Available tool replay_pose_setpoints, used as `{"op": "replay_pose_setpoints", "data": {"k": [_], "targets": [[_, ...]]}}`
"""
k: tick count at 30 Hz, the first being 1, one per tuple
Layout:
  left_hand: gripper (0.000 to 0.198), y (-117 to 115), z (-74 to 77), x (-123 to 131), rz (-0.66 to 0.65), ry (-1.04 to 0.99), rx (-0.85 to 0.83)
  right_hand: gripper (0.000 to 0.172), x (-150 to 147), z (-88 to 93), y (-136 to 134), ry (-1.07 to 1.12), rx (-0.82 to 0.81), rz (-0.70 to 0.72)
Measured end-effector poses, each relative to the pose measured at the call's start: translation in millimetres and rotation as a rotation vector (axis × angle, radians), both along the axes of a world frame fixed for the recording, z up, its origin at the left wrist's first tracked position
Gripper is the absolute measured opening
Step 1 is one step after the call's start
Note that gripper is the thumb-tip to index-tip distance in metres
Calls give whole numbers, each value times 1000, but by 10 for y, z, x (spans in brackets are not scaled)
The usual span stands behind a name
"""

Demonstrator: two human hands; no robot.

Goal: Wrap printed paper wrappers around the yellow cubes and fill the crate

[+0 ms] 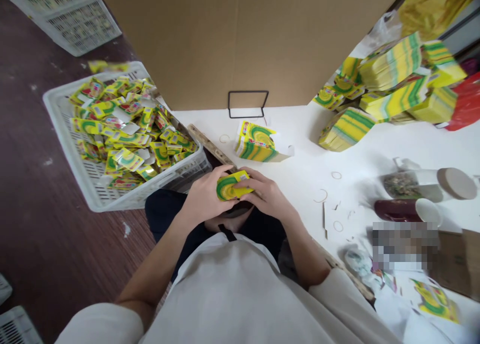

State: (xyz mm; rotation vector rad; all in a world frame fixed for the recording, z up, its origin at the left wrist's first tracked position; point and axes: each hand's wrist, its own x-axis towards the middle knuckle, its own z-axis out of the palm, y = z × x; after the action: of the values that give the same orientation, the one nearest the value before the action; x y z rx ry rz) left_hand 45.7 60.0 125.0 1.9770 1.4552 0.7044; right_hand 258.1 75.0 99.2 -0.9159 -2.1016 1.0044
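Over my lap, close to the table's front edge, a small yellow and green cardboard box [226, 187] is held between both hands. My left hand [202, 196] grips its left end, fingers curled round it. At its right end, my right hand [268, 193] has its fingers closed on the box, one finger lying across the front. Just beyond the hands, a stack of flat yellow and green cartons [258, 141] rests on the white table [296, 184]. A blurred yellow carton [108, 66] appears at the far rim of the basket on my left.
To the left, a white plastic basket [67, 149] holds many small yellow boxes. A large brown cardboard box [240, 44] stands behind a black wire stand [248, 116]. Bundled cartons [393, 99], a jar [420, 184], a dark red cup [397, 210] and rubber bands lie on the right.
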Motion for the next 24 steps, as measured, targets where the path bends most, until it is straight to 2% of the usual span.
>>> {"op": "replay_pose_setpoints", "data": {"k": [3,6,8,9,11,13,15,18,21,24], "targets": [[67,-11,-44,50,34,40,64,31,-154,-58,-80,2,-1,-111],[64,-12,-118,-29,57,21,27,54,-247,-99,-111,10,3,-113],[62,15,-170,-191,183,0,54,66,-189,-92,-13,35,25,-154],[65,38,-193,-291,296,-1,103,63,-122,-83,78,42,53,-222],[89,87,-228,-480,558,-9,276,41,52,-73,323,11,124,-454],[107,113,-251,-586,675,-71,384,26,217,-92,598,-96,168,-695],[103,97,-272,-575,615,-143,360,20,312,-139,833,-187,145,-796],[86,27,-317,-429,447,-175,204,22,322,-200,1021,-230,99,-800],[76,-24,-368,-300,384,-186,103,31,290,-158,1041,-256,62,-794],[69,-23,-419,-219,294,-289,-3,34,264,-26,970,-228,25,-777]]}}
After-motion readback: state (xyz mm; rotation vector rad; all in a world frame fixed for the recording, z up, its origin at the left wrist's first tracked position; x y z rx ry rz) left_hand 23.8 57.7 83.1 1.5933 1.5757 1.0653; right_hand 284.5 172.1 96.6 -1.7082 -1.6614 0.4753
